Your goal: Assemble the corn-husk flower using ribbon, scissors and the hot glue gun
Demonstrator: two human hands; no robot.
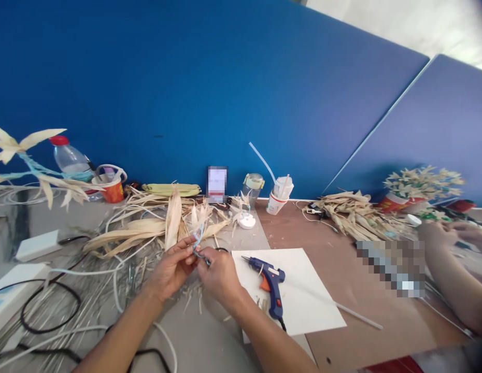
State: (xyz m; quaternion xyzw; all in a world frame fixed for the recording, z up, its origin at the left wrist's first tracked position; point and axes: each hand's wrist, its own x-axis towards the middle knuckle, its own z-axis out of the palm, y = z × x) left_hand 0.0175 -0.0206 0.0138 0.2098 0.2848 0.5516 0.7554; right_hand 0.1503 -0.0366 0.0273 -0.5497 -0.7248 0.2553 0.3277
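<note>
- husk flower [200, 213] is held over the bench [278, 228], in front of the dried husks [126, 233], its blue-wrapped stem between my hands.
- its long axis runs away from me, petals at the far end, stem end toward my fingers; its outline blends into the husks behind.
- my left hand [171, 268] pinches the stem between thumb and fingertips; my right hand [221, 275] pinches it just beside, lower down.
- printing on the red cup [113, 191] and the white cup [275, 203] is too small for me to read, and the phone [217, 185] screen is blurred.
- right of my hands, a blue glue gun [272, 282] lies on white paper [303, 305], nozzle pointing away and left.
- another person's hands [439, 235] are at far right.
</note>
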